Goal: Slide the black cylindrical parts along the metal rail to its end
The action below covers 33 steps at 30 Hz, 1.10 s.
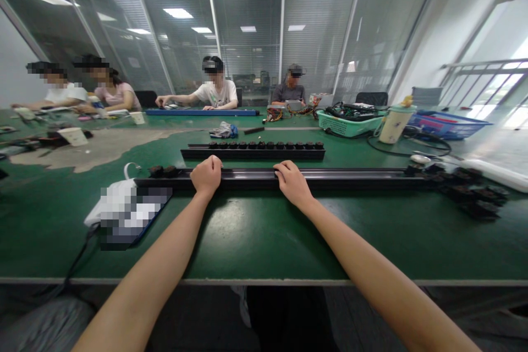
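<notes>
A long black rail lies across the green table in front of me. My left hand is closed at the rail, left of its middle; what its fingers hold, if anything, is hidden. Right of the middle, my right hand rests with its bent fingers over the rail's far edge, and its grip is partly hidden. Small black parts sit at the rail's left end. More black parts are piled around its right end. Behind it lies a shorter black rail bearing a row of black parts.
A white object and a phone-like device lie at the left. Behind are a crumpled cloth, a green basket, a tumbler and a blue basket. Several people sit across the table.
</notes>
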Tool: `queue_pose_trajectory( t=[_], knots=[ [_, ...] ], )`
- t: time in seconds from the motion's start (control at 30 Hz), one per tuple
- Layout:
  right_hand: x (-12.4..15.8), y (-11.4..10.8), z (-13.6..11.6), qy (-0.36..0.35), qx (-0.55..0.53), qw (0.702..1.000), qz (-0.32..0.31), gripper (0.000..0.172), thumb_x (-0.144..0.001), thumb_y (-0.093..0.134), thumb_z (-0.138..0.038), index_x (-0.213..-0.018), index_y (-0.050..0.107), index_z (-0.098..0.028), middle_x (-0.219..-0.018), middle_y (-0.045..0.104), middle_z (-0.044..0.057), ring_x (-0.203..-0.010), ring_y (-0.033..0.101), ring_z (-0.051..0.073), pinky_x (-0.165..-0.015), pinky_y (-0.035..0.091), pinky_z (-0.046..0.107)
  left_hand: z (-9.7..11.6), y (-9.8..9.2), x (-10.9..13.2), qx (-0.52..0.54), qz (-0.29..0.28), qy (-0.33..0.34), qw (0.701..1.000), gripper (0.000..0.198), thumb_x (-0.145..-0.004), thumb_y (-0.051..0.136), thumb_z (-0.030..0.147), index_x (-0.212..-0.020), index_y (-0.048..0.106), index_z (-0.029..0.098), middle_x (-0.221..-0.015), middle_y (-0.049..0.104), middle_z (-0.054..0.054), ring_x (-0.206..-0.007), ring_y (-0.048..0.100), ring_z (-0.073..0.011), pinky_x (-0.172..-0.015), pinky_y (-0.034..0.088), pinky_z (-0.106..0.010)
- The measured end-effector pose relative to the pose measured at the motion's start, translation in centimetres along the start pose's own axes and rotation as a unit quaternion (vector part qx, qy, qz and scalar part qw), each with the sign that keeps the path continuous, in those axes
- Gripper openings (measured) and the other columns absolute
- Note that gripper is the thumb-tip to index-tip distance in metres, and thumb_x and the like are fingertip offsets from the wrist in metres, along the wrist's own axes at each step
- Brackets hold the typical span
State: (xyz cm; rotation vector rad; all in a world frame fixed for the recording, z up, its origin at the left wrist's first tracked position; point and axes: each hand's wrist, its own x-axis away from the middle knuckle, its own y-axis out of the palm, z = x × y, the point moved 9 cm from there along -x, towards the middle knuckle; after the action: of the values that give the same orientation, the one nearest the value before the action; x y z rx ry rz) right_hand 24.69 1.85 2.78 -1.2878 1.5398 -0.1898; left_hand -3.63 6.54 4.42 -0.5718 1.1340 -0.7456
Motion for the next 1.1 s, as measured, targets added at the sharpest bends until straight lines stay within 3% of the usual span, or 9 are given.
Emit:
queue_pose_trajectory(
  t=[0.8, 1.1],
  knots=[
    [-0.09, -0.68, 0.42, 0.019, 0.039, 0.999, 0.009, 0.033, -0.096, 0.045, -0.011, -0.113, 0.074, -0.019, -0.116, 0.063, 0.014, -0.109, 0.059, 0.026, -0.097, 0.049, 0.037, 0.0, 0.1, -0.03, -0.014, 0.0, -0.005, 1.0, 0.047, -0.105, 0.03, 0.037, -0.089, 0.073, 0.025, -0.089, 0.076, -0.007, -0.083, 0.067, -0.0251, -0.064, 0.028, -0.032],
    [-0.06, -0.96, 0.45, 0.028, 0.057, 0.998, -0.002, 0.039, -0.094, 0.045, -0.008, -0.119, 0.074, -0.017, -0.115, 0.062, 0.015, -0.109, 0.058, 0.026, -0.096, 0.048, 0.037, -0.1, 0.13, -0.07, -0.007, 0.001, -0.003, 1.0, 0.047, -0.105, 0.031, 0.037, -0.089, 0.073, 0.025, -0.088, 0.076, -0.007, -0.082, 0.066, -0.0247, -0.065, 0.029, -0.031]
  ],
)
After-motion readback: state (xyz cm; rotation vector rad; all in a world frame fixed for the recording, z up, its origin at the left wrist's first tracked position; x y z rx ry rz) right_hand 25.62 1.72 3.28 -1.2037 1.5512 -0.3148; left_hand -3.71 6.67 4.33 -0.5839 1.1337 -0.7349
